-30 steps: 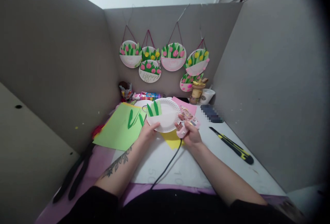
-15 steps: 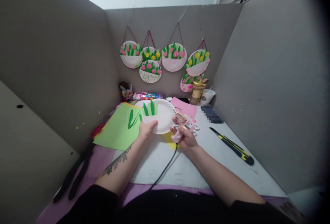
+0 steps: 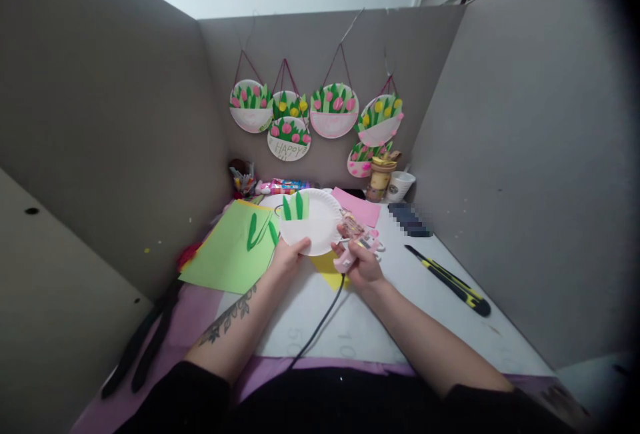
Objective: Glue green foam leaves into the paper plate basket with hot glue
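Note:
My left hand [image 3: 292,253] is closed on the lower left edge of a white paper plate [image 3: 323,229], its thumb across the front. Dark and light green paper leaves [image 3: 296,207] stand up behind a white front piece on the plate's left side. In my right hand [image 3: 365,267] is a pink glue gun [image 3: 343,263], with a black cord [image 3: 323,321] running down toward my body. Its nozzle end is near the plate's right edge; whether it touches cannot be made out. White scissor handles and a pinkish patterned thing [image 3: 353,226] lie just behind that hand.
Green paper sheets [image 3: 225,254] with dark green strips lie on the left. Pink paper [image 3: 357,206] and yellow paper [image 3: 327,271] are near the plate. A utility knife [image 3: 450,282], a blurred dark object [image 3: 409,219] and cups [image 3: 400,186] are at right. Decorated plates [image 3: 335,124] hang behind.
The paper plate and my left hand have shifted slightly to the right, and the plate has turned a little. My right hand keeps the glue gun almost in place. The view has moved slightly.

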Demonstrator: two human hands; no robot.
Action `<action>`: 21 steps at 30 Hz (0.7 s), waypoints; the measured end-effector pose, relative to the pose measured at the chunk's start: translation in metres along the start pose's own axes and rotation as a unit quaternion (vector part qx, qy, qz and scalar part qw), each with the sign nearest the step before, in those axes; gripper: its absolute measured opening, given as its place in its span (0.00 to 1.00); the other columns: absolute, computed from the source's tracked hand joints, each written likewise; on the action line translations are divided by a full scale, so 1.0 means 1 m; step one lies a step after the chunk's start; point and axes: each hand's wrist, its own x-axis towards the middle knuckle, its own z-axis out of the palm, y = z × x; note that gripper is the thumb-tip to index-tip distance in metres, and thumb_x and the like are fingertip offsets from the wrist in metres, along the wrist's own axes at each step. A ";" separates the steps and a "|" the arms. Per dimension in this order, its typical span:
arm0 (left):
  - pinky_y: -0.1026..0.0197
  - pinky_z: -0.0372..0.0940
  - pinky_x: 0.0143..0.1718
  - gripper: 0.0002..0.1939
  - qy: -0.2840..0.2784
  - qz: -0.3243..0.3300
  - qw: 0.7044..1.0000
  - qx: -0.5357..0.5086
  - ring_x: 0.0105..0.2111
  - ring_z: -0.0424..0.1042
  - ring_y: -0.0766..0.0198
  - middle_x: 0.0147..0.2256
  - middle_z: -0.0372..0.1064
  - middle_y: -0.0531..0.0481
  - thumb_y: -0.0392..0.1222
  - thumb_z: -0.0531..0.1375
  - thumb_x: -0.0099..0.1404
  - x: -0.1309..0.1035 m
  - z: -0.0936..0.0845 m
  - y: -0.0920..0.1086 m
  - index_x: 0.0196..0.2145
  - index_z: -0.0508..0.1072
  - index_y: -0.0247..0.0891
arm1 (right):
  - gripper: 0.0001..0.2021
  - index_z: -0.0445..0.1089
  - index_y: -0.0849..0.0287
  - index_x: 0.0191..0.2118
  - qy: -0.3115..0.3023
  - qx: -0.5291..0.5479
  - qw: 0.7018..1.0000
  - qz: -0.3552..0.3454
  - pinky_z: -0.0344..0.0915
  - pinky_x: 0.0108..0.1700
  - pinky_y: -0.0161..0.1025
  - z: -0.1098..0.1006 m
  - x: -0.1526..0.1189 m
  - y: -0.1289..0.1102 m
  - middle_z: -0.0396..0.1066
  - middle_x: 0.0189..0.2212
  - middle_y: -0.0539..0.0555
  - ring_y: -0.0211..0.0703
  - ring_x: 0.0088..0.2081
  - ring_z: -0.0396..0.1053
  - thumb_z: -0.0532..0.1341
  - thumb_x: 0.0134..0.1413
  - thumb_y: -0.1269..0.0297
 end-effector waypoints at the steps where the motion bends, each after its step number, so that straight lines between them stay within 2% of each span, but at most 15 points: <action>1: 0.46 0.62 0.56 0.44 0.011 0.003 1.000 0.003 0.52 0.70 0.45 0.51 0.72 0.35 0.39 0.75 0.38 0.001 -0.001 -0.001 0.54 0.69 0.33 | 0.24 0.72 0.51 0.48 -0.003 0.001 1.000 0.002 0.73 0.52 0.51 0.000 -0.001 0.001 0.77 0.45 0.51 0.50 0.49 0.74 0.71 0.39 0.64; 5: 0.45 0.61 0.56 0.42 0.038 -0.002 0.999 0.020 0.51 0.71 0.44 0.50 0.73 0.36 0.38 0.75 0.38 0.004 -0.004 -0.001 0.52 0.70 0.32 | 0.25 0.71 0.49 0.49 -0.013 0.001 1.000 0.002 0.71 0.54 0.52 0.002 -0.004 0.001 0.76 0.46 0.49 0.49 0.49 0.74 0.71 0.40 0.64; 9: 0.49 0.64 0.53 0.43 0.014 -0.002 1.000 0.018 0.51 0.71 0.47 0.51 0.72 0.37 0.43 0.75 0.38 0.006 -0.006 -0.001 0.53 0.68 0.35 | 0.24 0.71 0.49 0.48 -0.014 0.003 1.000 -0.001 0.71 0.54 0.52 0.001 -0.003 -0.002 0.76 0.47 0.50 0.49 0.50 0.73 0.70 0.40 0.65; 12: 0.55 0.68 0.45 0.38 0.063 -0.016 0.998 0.014 0.47 0.73 0.53 0.52 0.71 0.41 0.50 0.73 0.44 0.009 -0.009 0.002 0.52 0.68 0.40 | 0.25 0.72 0.49 0.48 0.003 0.014 1.000 -0.008 0.71 0.54 0.52 -0.001 -0.001 -0.005 0.76 0.48 0.50 0.48 0.51 0.72 0.70 0.40 0.66; 15: 0.60 0.67 0.39 0.28 0.104 -0.033 0.994 0.017 0.42 0.74 0.59 0.46 0.74 0.44 0.57 0.67 0.52 0.014 -0.014 0.006 0.46 0.71 0.40 | 0.25 0.71 0.49 0.49 0.004 0.026 1.000 -0.016 0.72 0.52 0.51 -0.003 0.002 -0.007 0.75 0.48 0.50 0.46 0.49 0.73 0.69 0.41 0.67; 17: 0.62 0.67 0.37 0.24 0.101 -0.037 0.994 0.009 0.39 0.74 0.61 0.42 0.76 0.46 0.56 0.66 0.54 0.016 -0.016 0.009 0.42 0.73 0.38 | 0.25 0.71 0.50 0.49 0.001 0.033 0.999 -0.018 0.73 0.50 0.49 -0.004 0.003 -0.007 0.75 0.48 0.50 0.45 0.48 0.73 0.69 0.41 0.68; 21: 0.63 0.66 0.37 0.17 0.106 -0.035 0.994 -0.017 0.35 0.74 0.64 0.36 0.77 0.48 0.47 0.69 0.49 0.015 -0.017 0.012 0.35 0.75 0.36 | 0.24 0.72 0.51 0.48 0.012 0.046 0.999 -0.010 0.75 0.43 0.42 -0.004 0.004 -0.007 0.77 0.45 0.50 0.43 0.45 0.75 0.69 0.40 0.68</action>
